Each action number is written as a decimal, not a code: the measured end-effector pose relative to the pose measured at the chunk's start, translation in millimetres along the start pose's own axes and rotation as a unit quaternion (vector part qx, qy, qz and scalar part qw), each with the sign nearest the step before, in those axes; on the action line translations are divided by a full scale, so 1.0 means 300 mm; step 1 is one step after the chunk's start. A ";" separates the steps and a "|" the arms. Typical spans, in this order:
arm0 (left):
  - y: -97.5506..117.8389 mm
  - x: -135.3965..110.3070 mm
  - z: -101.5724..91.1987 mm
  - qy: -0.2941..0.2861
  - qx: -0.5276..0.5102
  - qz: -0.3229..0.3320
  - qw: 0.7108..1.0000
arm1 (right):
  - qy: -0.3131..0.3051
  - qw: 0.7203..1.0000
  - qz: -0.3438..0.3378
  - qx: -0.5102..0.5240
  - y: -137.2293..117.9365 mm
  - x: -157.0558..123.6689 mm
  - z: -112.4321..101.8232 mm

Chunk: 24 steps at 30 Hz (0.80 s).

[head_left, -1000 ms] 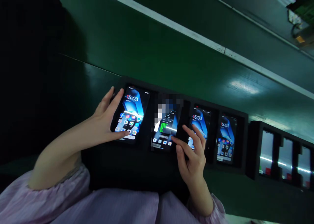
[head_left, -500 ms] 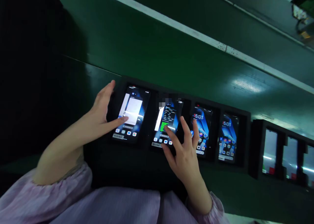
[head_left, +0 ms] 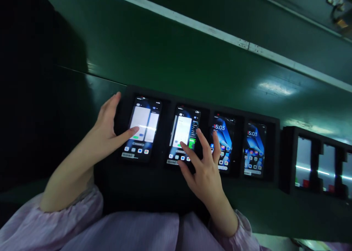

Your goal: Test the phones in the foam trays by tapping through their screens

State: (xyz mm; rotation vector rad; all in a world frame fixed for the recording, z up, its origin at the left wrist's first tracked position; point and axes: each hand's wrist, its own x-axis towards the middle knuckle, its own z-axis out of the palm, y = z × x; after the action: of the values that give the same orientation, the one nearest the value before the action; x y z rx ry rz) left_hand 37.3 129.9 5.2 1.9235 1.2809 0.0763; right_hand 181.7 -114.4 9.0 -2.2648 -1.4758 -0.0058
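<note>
Left hand (head_left: 104, 128) and right hand (head_left: 205, 174) grip nothing, fingers spread; left thumb is over the leftmost phone (head_left: 140, 115), right forefinger over the second phone (head_left: 183, 126); four phones (head_left: 225, 128) lie in one black tray (head_left: 166, 128); beside it, another tray (head_left: 288, 159) shows three screens (head_left: 304, 152).

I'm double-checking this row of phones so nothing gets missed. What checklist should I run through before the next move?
1. All four phones sit in the slots of the black tray: ok.
2. Leftmost phone and second phone are lit, showing white cards: ok.
3. Third phone and fourth phone show cards too: not ok; both show a home screen reading 15:03.
4. Left hand has its thumb touching the leftmost screen: cannot tell; it is over the glass, contact unclear.
5. Right hand has a fingertip touching the second screen: cannot tell; one lies over it, contact unclear.
</note>
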 end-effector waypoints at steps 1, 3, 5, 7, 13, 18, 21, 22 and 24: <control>-0.001 0.000 0.003 0.008 0.020 0.012 1.000 | 0.001 1.000 0.003 0.002 0.000 -0.001 0.002; -0.010 -0.002 0.018 0.024 0.053 0.061 0.996 | 0.016 1.000 0.020 0.008 0.004 -0.004 0.005; -0.021 -0.004 0.033 0.042 0.067 0.111 0.991 | 0.042 0.998 0.040 0.012 0.009 -0.008 0.008; -0.033 -0.004 0.037 0.050 0.059 0.121 0.990 | 0.064 0.997 0.052 0.009 0.013 -0.009 0.009; -0.043 0.004 0.010 0.041 0.014 0.094 0.995 | 0.021 1.000 0.009 -0.006 0.000 0.000 0.001; -0.008 -0.007 0.035 0.044 0.086 0.123 0.988 | 0.041 0.999 0.024 -0.005 0.002 -0.002 0.005; 0.000 -0.011 0.039 0.035 0.076 0.114 0.990 | 0.068 0.997 0.043 -0.002 0.008 -0.004 0.008; -0.004 -0.010 0.036 0.028 0.059 0.100 0.993 | 0.068 0.997 0.044 -0.001 0.009 -0.004 0.008; -0.023 -0.004 0.027 0.014 0.015 0.075 0.997 | 0.059 0.998 0.036 -0.001 0.007 -0.003 0.006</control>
State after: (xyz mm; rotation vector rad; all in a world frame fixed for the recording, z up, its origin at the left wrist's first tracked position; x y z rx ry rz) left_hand 35.2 125.2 -4.3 2.0485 1.1607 0.1610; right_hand 182.8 -115.4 6.4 -2.2776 -1.3337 -0.1178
